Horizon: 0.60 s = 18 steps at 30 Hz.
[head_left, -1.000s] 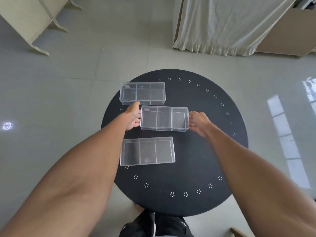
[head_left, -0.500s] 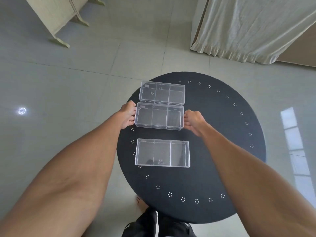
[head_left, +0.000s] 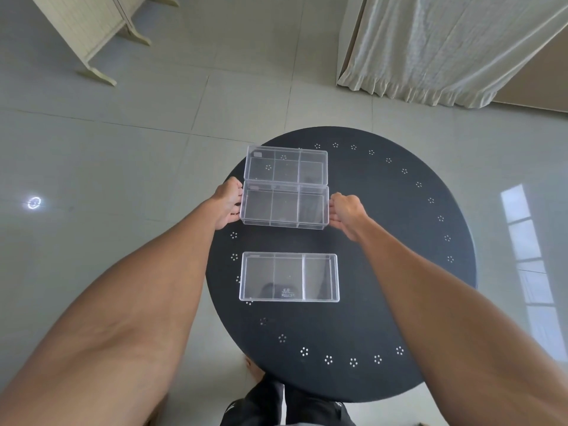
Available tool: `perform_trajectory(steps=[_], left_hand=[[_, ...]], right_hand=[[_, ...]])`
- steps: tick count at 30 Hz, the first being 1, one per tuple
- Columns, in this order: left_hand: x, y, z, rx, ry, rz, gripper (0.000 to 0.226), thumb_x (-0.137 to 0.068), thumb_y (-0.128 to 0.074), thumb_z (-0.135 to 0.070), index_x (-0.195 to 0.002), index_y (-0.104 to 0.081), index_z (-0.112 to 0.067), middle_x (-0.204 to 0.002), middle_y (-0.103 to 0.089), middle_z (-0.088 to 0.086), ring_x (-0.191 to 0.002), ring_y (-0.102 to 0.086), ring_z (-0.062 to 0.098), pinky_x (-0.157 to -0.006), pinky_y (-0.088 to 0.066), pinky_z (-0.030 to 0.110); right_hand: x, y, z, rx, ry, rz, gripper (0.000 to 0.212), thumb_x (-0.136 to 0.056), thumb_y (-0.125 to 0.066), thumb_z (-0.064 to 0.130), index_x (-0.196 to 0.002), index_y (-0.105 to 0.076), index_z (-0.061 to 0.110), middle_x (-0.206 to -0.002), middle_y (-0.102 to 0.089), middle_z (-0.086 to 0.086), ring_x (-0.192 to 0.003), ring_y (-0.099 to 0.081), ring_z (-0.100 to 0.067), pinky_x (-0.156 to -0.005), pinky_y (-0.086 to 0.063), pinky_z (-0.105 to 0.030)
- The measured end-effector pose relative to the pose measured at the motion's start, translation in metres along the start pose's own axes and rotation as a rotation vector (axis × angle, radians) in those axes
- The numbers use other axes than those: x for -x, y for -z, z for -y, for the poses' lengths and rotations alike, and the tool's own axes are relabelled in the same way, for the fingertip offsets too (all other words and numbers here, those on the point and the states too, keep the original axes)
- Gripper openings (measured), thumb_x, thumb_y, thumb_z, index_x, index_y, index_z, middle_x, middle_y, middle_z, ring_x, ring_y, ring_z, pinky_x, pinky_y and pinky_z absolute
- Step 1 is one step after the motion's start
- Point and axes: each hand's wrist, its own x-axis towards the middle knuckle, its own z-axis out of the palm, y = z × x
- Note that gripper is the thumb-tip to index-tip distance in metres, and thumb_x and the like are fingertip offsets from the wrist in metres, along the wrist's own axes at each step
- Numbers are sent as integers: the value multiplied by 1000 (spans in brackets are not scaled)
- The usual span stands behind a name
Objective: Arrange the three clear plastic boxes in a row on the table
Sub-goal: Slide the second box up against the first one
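Head view, looking down on a round black table (head_left: 384, 272), and the count is three clear plastic boxes, each split into three compartments. Two hands are in play, both on one box. The middle box (head_left: 284, 207) sits just past the table's centre toward 11 o'clock, with the left hand (head_left: 227, 204) pressed against its short end on one side and the right hand (head_left: 345, 212) curled against the other short end, so it is clamped between them. Whether it rests on the tabletop or is raised a touch, I cannot tell from this angle. Its far long edge meets the far box (head_left: 285, 164), the two lined up side by side at 12 o'clock, the far one reaching close to the table's rim. The near box (head_left: 289, 277) lies alone toward 6 o'clock, flat and square to the others, with a bare strip of black top between it and the held one. Plenty of open surface runs from 1 o'clock round to 5 o'clock, ringed by small white dot clusters near the rim. On the 9 o'clock side the boxes' ends sit near the table's edge.
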Motion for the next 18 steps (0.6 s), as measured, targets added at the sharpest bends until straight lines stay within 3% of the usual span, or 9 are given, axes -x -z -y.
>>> perform_trajectory(steps=[2,7,9,10,11,12,13,16,18], left_hand=[[0,0,0,2,2,-3,32,-101,-27,-25,-119,-52,-17,-117,-59,6,-88,-62,21,-87,-45,37],[1,-2,1,9,-5,-9,29,-102,-26,-25,-116,-50,-18,-114,-58,6,-83,-61,19,-86,-44,36],[1,-2,2,9,-9,-14,29,-101,-27,-25,-114,-51,-17,-114,-58,6,-82,-60,18,-86,-43,36],[1,-2,2,9,-9,-14,29,-101,-27,-25,-114,-51,-17,-114,-58,6,-83,-60,19,-87,-43,36],[1,-1,3,8,-9,-14,29,-101,-27,-25,-114,-51,-17,-115,-58,6,-83,-60,19,-87,-43,36],[1,-2,3,9,-10,-14,29,-101,-27,-25,-115,-51,-18,-115,-58,6,-83,-60,19,-87,-43,36],[1,-1,3,9,-11,-16,29,-101,-26,-24,-116,-51,-18,-115,-58,5,-84,-61,20,-86,-44,36],[-1,0,5,3,-8,-12,37,-101,-26,-25,-125,-54,-16,-117,-58,6,-97,-63,25,-87,-44,37],[-3,1,5,-8,-1,-8,47,-101,-26,-26,-138,-52,-11,-121,-59,7,-105,-60,28,-89,-45,37]], right_hand=[[9,-2,3,8,7,-1,64,-87,-42,24,-140,-57,-8,-133,-73,-20,-112,-80,-32,-108,-58,-52],[14,-3,4,30,40,-18,63,-85,-43,23,-137,-62,-8,-133,-71,-25,-98,-81,-28,-106,-60,-53],[7,-1,0,45,46,-13,76,-78,-42,26,-145,-53,-7,-139,-63,-25,-89,-53,-12,-110,-54,-59],[-2,1,-3,51,56,-12,79,-75,-42,27,-146,-51,-7,-140,-61,-24,-127,-42,-23,-111,-53,-60],[-12,3,-7,54,69,-12,79,-74,-42,28,-145,-50,-7,-140,-60,-24,-87,-73,-26,-111,-53,-61],[-18,4,-10,58,74,-12,80,-74,-41,28,-145,-49,-7,-141,-58,-24,-87,-51,-15,-111,-52,-62],[-16,4,-10,75,67,-13,80,-74,-41,28,-144,-47,-9,-142,-56,-25,-88,-51,-17,-112,-51,-64],[-10,3,-9,110,71,-26,77,-74,-41,28,-138,-51,-13,-140,-57,-27,-104,-39,-13,-111,-51,-64],[-2,2,-6,114,73,-31,76,-75,-42,29,-138,-57,-10,-137,-62,-26,-129,-45,-33,-110,-54,-59]])
